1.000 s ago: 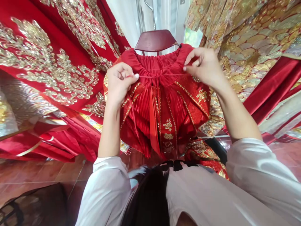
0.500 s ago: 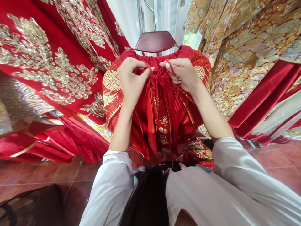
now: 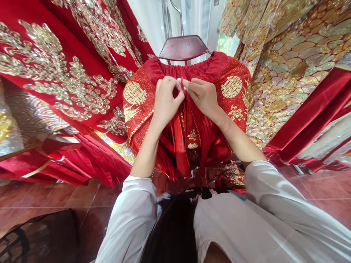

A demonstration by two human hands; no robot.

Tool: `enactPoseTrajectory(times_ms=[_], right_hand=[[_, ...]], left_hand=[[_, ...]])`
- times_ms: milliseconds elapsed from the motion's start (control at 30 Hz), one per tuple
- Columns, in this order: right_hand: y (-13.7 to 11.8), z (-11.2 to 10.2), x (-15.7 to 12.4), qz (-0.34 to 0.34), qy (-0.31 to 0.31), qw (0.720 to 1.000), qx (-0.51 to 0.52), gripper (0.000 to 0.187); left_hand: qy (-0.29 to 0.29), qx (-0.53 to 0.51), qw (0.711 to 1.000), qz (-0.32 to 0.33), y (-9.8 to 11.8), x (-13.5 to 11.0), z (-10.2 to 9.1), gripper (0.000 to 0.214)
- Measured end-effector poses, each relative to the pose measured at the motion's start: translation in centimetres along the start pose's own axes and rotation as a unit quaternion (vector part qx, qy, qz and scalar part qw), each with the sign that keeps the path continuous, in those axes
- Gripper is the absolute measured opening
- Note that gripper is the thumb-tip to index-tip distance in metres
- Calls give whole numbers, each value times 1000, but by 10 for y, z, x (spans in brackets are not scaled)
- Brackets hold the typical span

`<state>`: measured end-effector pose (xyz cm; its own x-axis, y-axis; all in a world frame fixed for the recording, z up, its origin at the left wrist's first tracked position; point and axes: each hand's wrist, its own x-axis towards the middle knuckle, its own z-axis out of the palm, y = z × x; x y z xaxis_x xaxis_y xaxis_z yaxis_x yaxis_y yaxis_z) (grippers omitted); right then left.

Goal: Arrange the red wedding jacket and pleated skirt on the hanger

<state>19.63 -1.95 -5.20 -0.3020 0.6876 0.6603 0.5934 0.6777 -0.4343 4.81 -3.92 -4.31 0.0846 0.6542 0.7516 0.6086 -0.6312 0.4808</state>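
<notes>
In the head view a red garment (image 3: 142,120) with gold embroidery hangs on a dark reddish hanger (image 3: 183,48). Its gathered red neckline runs just beneath the hanger. In front of that neckline, my left hand (image 3: 167,100) pinches a thin red drawstring (image 3: 182,86) between thumb and fingers. My right hand (image 3: 203,96) meets it from the other side, its fingertips closed on the same drawstring, which forms a small loop between the two hands. Red ribbons and pleats fall below my wrists. The fingertips partly hide the crossing of the string.
To the left hangs a red dress (image 3: 63,84) with silvery-gold beading. On the right are gold-patterned garments (image 3: 287,73) and a red satin strip (image 3: 304,120). A metal rail (image 3: 166,18) stands behind the hanger. A dark mesh object (image 3: 46,233) sits on the tiled floor (image 3: 95,197) at lower left.
My two hands have come together and slightly lower at the middle of the neckline. The string ends held apart before now meet in a small loop.
</notes>
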Motion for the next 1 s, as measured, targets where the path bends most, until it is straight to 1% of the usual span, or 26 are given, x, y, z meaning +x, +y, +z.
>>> enactPoseTrajectory(times_ms=[167,267,367,467,533,600,667,733,800,833,867,933,1000], right_hand=[[-2,-3,6,-19,-3,999,-43,30],[3,-8,6,3,15,998,-57,19],[12,-17,4,33,41,997,-50,16],[14,-23,1,45,56,997,1,17],[10,-25,0,60,49,994,81,17],[4,-25,0,95,24,977,188,17],[-1,-24,0,131,-1,945,300,14],[-3,-25,2,147,-14,907,394,10],[-3,-27,3,151,-25,882,446,9],[-2,-29,3,157,-35,879,449,10],[-1,-31,3,167,-43,883,436,12],[0,-34,2,178,-44,906,382,17],[0,-36,1,164,-29,928,332,20]], left_hand=[[8,29,999,16,6,-4,-3,21],[26,41,999,1,0,-7,-9,21],[53,56,997,-20,-9,-12,-14,22],[44,18,998,-29,-10,-13,-16,23],[29,-33,998,-34,-7,-11,-15,25],[23,-80,996,-36,-5,-7,-13,29],[17,-119,992,-35,-7,-2,-12,36],[-13,-164,986,-33,-13,4,-11,43],[-48,-209,976,-31,-20,7,-13,48],[-61,-224,972,-32,-23,8,-14,48],[-68,-229,970,-36,-24,8,-16,47],[-72,-216,972,-49,-22,5,-19,41],[-81,-193,976,-58,-16,0,-22,34]])
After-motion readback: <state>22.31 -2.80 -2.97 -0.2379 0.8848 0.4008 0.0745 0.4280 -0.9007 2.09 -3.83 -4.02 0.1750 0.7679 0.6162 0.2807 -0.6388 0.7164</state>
